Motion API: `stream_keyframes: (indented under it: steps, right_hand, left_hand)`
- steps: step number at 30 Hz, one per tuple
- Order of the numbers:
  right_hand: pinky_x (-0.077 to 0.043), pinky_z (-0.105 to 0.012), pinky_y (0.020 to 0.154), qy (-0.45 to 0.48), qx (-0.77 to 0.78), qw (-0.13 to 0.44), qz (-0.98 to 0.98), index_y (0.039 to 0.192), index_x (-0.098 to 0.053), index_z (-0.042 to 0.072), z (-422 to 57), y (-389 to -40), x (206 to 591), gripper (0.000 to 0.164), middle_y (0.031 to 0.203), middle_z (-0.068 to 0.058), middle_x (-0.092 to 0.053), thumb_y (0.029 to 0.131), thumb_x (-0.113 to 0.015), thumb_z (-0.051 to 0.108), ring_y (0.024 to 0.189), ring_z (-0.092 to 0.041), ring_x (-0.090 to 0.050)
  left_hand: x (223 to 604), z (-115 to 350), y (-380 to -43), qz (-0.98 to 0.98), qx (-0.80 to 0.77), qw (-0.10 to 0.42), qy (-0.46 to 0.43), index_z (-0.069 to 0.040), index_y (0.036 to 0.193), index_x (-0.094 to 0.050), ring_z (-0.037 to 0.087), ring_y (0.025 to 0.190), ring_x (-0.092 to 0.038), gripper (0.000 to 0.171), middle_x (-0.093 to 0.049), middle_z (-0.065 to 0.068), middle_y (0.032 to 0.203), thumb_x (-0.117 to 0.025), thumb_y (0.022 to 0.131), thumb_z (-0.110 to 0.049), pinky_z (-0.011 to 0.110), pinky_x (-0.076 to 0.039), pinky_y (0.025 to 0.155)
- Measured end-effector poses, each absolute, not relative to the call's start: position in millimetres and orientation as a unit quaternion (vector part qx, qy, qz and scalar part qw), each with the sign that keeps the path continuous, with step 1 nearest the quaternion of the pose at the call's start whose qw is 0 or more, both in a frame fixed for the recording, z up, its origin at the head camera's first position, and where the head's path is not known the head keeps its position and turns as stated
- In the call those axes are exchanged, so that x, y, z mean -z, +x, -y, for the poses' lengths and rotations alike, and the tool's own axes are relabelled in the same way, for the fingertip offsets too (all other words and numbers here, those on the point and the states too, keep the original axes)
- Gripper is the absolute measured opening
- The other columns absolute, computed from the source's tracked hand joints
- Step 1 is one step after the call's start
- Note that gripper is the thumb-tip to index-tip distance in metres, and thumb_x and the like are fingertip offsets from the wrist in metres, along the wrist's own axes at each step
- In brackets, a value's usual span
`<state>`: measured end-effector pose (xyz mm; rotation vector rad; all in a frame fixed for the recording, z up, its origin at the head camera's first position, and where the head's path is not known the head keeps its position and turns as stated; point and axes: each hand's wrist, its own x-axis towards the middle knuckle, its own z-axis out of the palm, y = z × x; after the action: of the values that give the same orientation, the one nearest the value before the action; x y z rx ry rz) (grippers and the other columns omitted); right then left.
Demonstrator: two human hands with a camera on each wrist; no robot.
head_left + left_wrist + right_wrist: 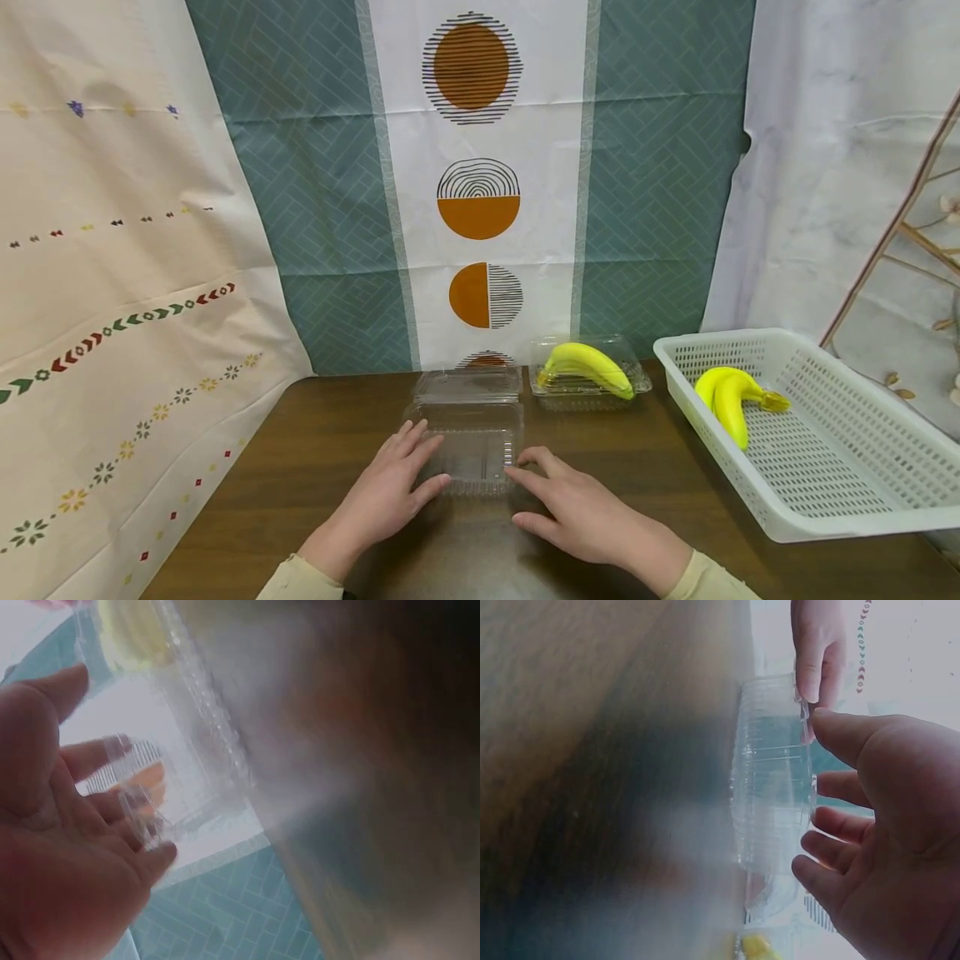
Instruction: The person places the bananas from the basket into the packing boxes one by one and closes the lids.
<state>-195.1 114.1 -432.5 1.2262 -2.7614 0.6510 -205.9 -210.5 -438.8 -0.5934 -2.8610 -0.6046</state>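
Observation:
A clear plastic clamshell container [468,454] lies on the table in front of me, its lid [468,385] folded back toward the wall. At its left side is my left hand [386,492], fingers spread and overlapping the near left corner. My right hand [581,508] stands at the right side, fingertips right at the rim and fingers loosely bent. The right wrist view shows the container [772,772] side-on, with both hands at its rim. In the left wrist view, the fingers [94,757] reach along its clear edge.
Behind to the right, a second clear container [543,387] holds a yellow banana [592,367]. A white perforated basket [847,521] stands at the right with a small bunch of bananas [727,396] inside. A patterned cloth [480,133] hangs behind the brown table [315,433].

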Motion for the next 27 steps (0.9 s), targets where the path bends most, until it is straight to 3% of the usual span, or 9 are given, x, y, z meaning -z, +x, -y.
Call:
stream_keyframes:
  steps: [9, 16, 20, 27]
  right_hand:
    - [-0.06, -0.044, 0.094, 0.392, -0.215, 0.022, 0.894, 0.162, -0.057, 0.011, -113.7, -194.9, 432.7, 0.06, 0.158, -0.009, -0.048, 0.111, -0.07, 0.039, 0.122, -0.018, -0.066]
    - [-0.059, -0.044, 0.094, 0.387, -0.219, 0.015, 0.895, 0.163, -0.056, 0.011, -114.4, -195.9, 433.5, 0.061, 0.159, -0.008, -0.047, 0.111, -0.069, 0.041, 0.122, -0.018, -0.066]
    - [-0.059, -0.044, 0.095, 0.387, -0.217, 0.013, 0.896, 0.163, -0.055, 0.011, -114.3, -195.9, 433.7, 0.062, 0.159, -0.008, -0.047, 0.111, -0.069, 0.041, 0.123, -0.019, -0.066]
    - [-0.06, -0.045, 0.094, 0.383, -0.214, 0.014, 0.899, 0.164, -0.054, 0.013, -114.0, -196.1, 434.3, 0.061, 0.16, -0.009, -0.046, 0.111, -0.071, 0.039, 0.125, -0.021, -0.066]
  left_hand:
    - [438.6, 204.5, -198.1, 0.962, 0.214, 0.083, -0.146, -0.006, 0.16, -0.059, 0.05, 0.165, -0.02, 0.069, -0.031, 0.028, 0.176, -0.078, 0.104, -0.042, 0.073, -0.029, 0.125]
    - [436.8, 204.7, -197.0, 0.964, 0.25, 0.034, -0.083, -0.004, 0.171, -0.038, 0.047, 0.167, -0.012, 0.089, -0.019, 0.026, 0.18, -0.074, 0.105, -0.051, 0.073, -0.029, 0.124]
    - [437.5, 206.4, -197.7, 0.964, 0.253, 0.033, -0.072, 0.001, 0.172, -0.031, 0.047, 0.167, -0.015, 0.095, -0.018, 0.026, 0.18, -0.074, 0.105, -0.052, 0.069, -0.031, 0.125]
    - [436.5, 208.8, -197.5, 0.965, 0.249, 0.044, -0.066, 0.006, 0.17, -0.032, 0.047, 0.165, -0.022, 0.099, -0.022, 0.028, 0.179, -0.076, 0.103, -0.053, 0.067, -0.032, 0.126]
